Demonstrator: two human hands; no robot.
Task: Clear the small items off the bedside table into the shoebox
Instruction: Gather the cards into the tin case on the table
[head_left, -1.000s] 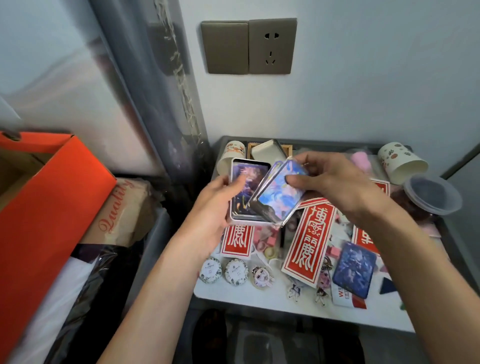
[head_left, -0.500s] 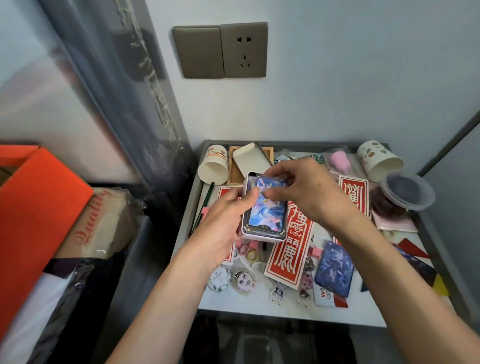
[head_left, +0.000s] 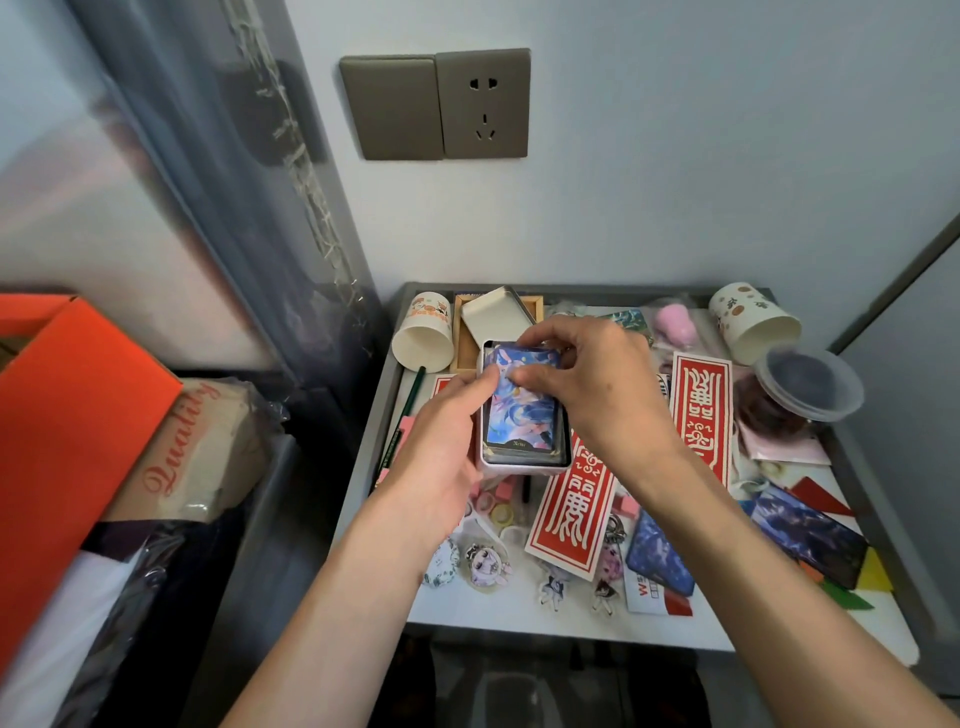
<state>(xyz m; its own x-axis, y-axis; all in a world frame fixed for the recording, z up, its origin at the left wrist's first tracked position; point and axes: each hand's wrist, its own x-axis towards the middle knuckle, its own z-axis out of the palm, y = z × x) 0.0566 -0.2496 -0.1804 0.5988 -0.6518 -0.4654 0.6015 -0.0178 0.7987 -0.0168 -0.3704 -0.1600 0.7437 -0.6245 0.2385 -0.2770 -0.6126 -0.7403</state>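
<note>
My left hand (head_left: 441, 452) grips the left side of a small white tin (head_left: 524, 465) held over the bedside table (head_left: 498, 618). A blue illustrated card (head_left: 522, 415) lies flat on top of a stack inside the tin. My right hand (head_left: 592, 379) pinches the card's top edge with fingertips. The orange shoebox (head_left: 67, 415) stands at the left edge of view, its inside mostly hidden. Red paper strips (head_left: 571, 514), round badges (head_left: 485, 564), small figure charms (head_left: 553, 590) and blue card packs (head_left: 660, 556) lie scattered on the table.
Two paper cups (head_left: 423, 332) (head_left: 753, 322) lie tipped at the table's back corners. The tin's lid (head_left: 496, 317) rests on a wooden tray. A lidded plastic bowl (head_left: 808, 384) sits at right. A brown "Quality" bag (head_left: 197, 457) lies between shoebox and table.
The card my right hand held tilted above the tin now lies flat in the tin. My view has shifted so the table sits lower and the shoebox further left.
</note>
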